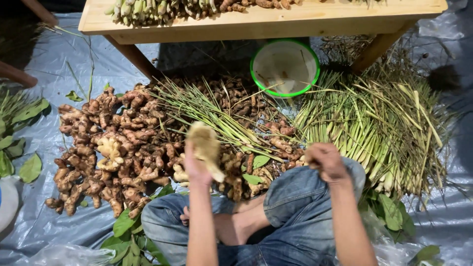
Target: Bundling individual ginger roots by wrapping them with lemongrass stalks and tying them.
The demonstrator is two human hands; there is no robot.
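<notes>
My left hand holds up a pale ginger root, blurred by motion, above my left knee. My right hand is closed in a fist over my right knee, next to the heap; whether it holds something I cannot tell. In front of me lies a large heap of brown ginger and galangal roots on a grey plastic sheet. I sit cross-legged in blue jeans.
Bundles of lemongrass stalks lie at the right, more across the heap. A green-rimmed white bowl sits under a wooden bench carrying more roots. Green leaves lie at left and by my knees.
</notes>
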